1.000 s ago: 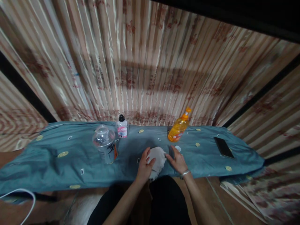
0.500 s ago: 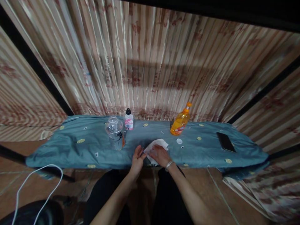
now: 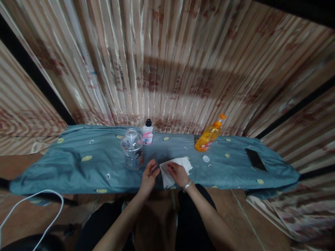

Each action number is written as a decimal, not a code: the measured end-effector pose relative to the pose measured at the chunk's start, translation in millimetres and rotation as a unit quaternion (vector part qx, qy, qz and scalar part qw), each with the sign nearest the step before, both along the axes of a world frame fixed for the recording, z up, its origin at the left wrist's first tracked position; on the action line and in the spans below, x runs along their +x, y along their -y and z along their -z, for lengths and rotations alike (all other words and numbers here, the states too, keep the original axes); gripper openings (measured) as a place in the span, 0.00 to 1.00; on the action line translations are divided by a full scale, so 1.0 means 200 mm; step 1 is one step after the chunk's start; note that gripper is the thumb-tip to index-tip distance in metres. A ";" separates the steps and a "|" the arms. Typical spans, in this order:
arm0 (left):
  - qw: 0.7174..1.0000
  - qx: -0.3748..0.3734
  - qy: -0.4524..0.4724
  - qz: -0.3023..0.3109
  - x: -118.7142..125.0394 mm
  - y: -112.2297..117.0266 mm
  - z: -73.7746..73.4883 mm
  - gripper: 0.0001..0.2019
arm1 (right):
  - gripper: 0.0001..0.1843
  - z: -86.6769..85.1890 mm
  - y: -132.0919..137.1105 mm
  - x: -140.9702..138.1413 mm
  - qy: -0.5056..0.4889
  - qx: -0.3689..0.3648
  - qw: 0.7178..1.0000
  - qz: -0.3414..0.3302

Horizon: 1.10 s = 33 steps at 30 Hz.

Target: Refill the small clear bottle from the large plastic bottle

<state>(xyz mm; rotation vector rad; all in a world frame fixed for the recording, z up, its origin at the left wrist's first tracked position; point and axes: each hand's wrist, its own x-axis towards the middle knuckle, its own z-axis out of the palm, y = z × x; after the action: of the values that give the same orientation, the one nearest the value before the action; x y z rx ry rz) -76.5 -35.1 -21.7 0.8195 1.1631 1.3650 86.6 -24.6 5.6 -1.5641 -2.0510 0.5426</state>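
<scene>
A white tissue (image 3: 167, 177) with a ragged right edge lies spread near the front edge of the cloth-covered table. My right hand (image 3: 180, 174), with a silver bracelet at its wrist, rests over it, thumb and fingers pinched on the tissue. Just left of the tissue, my left hand (image 3: 150, 175) is raised with curved fingers apart, holding nothing. Close to that hand stands a clear plastic cup (image 3: 133, 150) with a domed lid and dark lettering. Behind the cup is a small bottle (image 3: 148, 134) with a black cap and pink label.
A pump bottle of orange liquid (image 3: 208, 138) stands right of centre, beside a round white disc (image 3: 206, 159). A dark phone (image 3: 255, 159) lies at the right end of the teal cloth (image 3: 89, 174). Pleated curtains (image 3: 167, 76) hang behind; a white cable (image 3: 61, 205) loops at lower left.
My left hand has drawn away from the tissue to the left and opened. The tissue now lies flatter under my right hand. The whole view has shifted slightly.
</scene>
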 end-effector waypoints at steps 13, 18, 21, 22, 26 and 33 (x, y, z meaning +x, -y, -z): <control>0.999 0.024 -0.033 0.024 0.01 -0.05 0.01 0.26 | 0.61 -0.39 -0.74 -0.35 -0.157 0.089 0.983 -0.034; 0.997 0.031 -0.067 0.021 0.00 -0.06 0.03 0.28 | 0.43 -0.38 -0.85 -0.49 -0.192 0.038 0.979 -0.053; 0.993 0.053 -0.106 0.018 -0.02 -0.06 0.01 0.29 | 0.31 -0.41 -0.80 -0.42 -0.202 0.051 0.978 -0.031; 0.990 0.067 -0.123 0.016 -0.02 -0.06 -0.01 0.31 | 0.29 -0.43 -0.77 -0.38 -0.205 0.059 0.977 -0.018; 0.968 0.148 -0.204 0.006 -0.02 -0.04 -0.13 0.39 | 0.27 -0.54 -0.52 -0.16 -0.188 0.105 0.975 0.061; 0.939 0.206 -0.275 0.034 0.11 -0.02 -0.17 0.57 | 0.25 -0.55 0.02 -0.06 -0.089 0.117 0.976 0.159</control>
<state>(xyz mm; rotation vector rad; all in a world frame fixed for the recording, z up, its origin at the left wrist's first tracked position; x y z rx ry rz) -53.8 -32.1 12.9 1.6054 1.2620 1.3830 74.5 -28.2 115.6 -1.5946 -1.6253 0.2964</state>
